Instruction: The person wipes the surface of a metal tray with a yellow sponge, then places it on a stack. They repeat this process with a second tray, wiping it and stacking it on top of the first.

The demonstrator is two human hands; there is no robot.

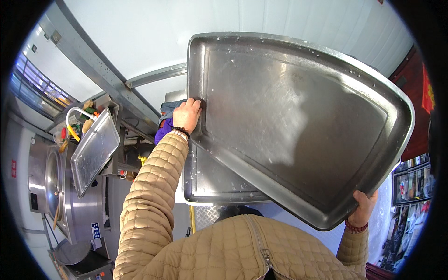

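A large rectangular metal tray (252,105) with a raised rim is held up tilted before me, with small pale flecks along its rim. My left hand (187,114) grips its left edge, fingers over the rim. At the near right corner, my right hand (364,208) holds the tray with the thumb on top and the other fingers mostly hidden beneath. Under it lies a second metal tray (224,176), also flecked with pale bits and largely covered by the upper one. Purple and grey cloth (164,131) sits beside my left hand.
On the left, another metal tray (96,154) leans at a metal sink unit with a white curved faucet (71,112). Farther left stands a large round cooking vessel (53,175) in a steel stand. Shelves with goods (413,185) are at the right. A pale panelled wall (280,15) rises ahead.
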